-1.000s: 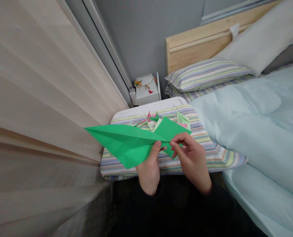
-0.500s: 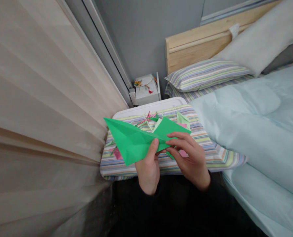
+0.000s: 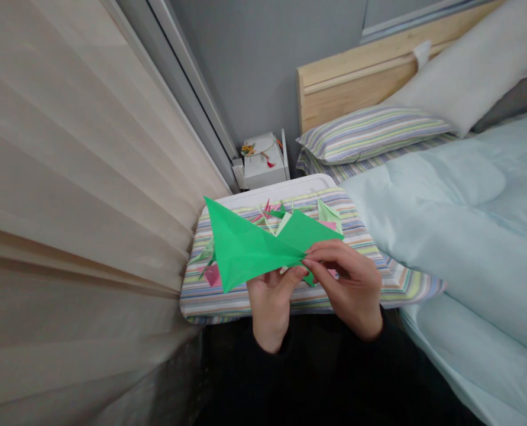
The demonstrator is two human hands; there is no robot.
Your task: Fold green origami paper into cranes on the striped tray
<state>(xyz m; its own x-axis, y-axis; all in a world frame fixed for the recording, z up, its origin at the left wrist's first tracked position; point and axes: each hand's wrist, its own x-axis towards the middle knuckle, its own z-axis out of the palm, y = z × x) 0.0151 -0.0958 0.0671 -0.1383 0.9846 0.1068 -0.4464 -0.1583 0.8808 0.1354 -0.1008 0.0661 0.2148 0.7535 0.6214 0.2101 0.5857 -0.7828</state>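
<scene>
A sheet of green origami paper (image 3: 249, 248), folded into sharp points, is held up in front of me with its long tip pointing up and to the left. My left hand (image 3: 272, 310) grips its lower edge from below. My right hand (image 3: 347, 290) pinches the folded edge at the right, its fingertips close to those of my left hand. Beneath the sheet lies a white-rimmed board (image 3: 272, 195) with a striped cloth, holding several small folded paper pieces (image 3: 267, 216) in pink and pale green, partly hidden by the sheet.
To the left hangs a beige pleated curtain (image 3: 77, 177). A pale blue quilt (image 3: 458, 213) covers the bed at right, below a striped pillow (image 3: 369, 135) and a wooden headboard (image 3: 356, 89). A small white box (image 3: 263, 163) stands against the grey wall.
The green sheet has swung so its long tip points higher and less far left. My left hand has rotated, its fingers now lying flatter beneath the lower edge. More folded pieces show at left.
</scene>
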